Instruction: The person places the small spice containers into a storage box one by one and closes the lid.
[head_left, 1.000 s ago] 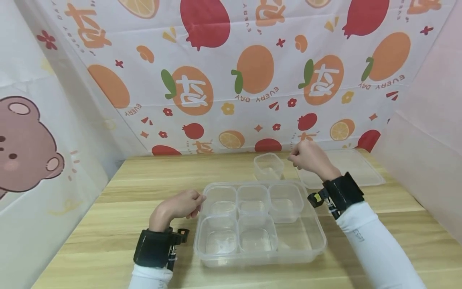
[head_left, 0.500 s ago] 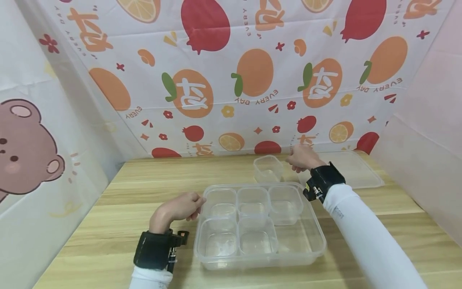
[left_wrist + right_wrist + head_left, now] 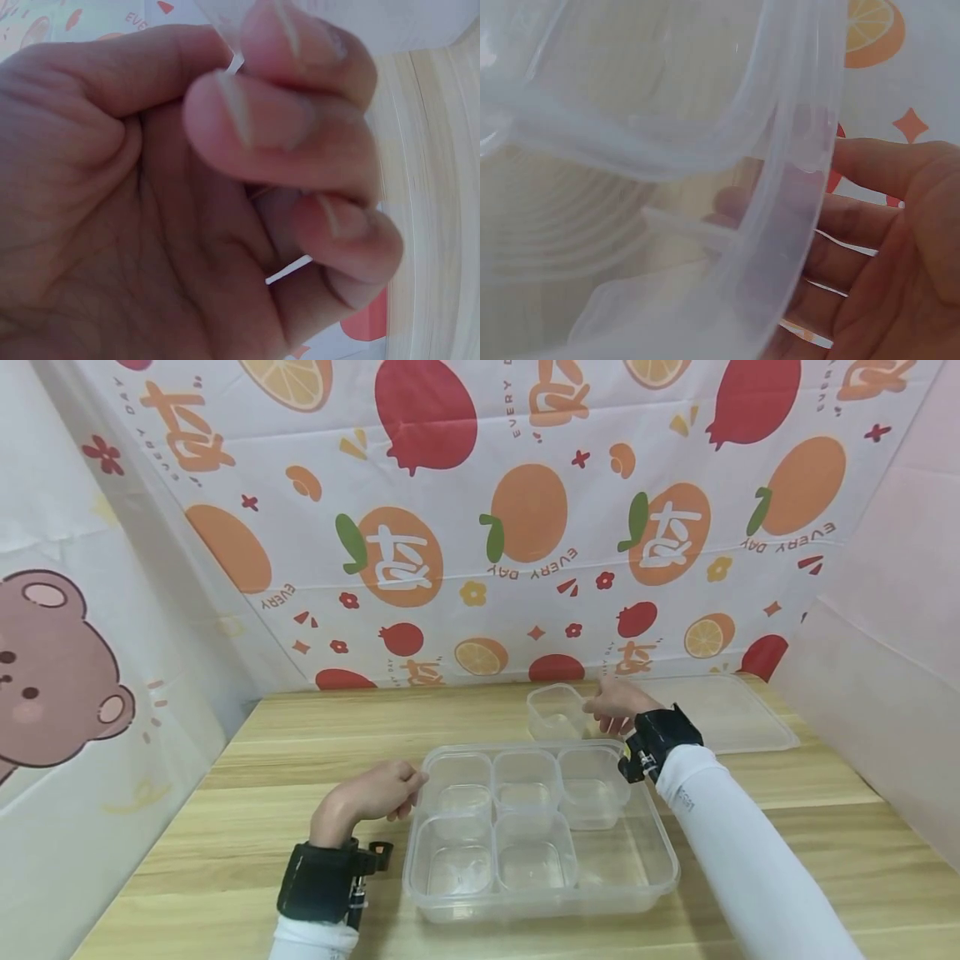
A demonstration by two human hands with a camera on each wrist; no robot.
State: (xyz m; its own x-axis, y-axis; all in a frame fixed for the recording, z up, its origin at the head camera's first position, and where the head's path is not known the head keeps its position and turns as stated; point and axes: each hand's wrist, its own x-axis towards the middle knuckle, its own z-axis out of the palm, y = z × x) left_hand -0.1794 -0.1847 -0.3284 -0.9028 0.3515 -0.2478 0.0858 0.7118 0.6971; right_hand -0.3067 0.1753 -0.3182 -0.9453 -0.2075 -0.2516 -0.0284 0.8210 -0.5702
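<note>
A large clear plastic box holds several square clear cups, with a bare space at its front right corner. My left hand pinches the box's left rim; in the left wrist view its fingers are curled, and a clear edge shows beside them. Behind the box stands a separate clear plastic cup. My right hand is at that cup's right side, fingertips at or touching its wall. In the right wrist view, the box's clear wall partly veils the fairly straight fingers.
A flat clear lid lies at the back right of the wooden table, behind my right forearm. A fruit-print cloth hangs along the back edge, and light cloths stand on both sides.
My right hand has lowered and moved left from beside the lid to the right side of the separate cup. The left hand and the box have stayed in place.
</note>
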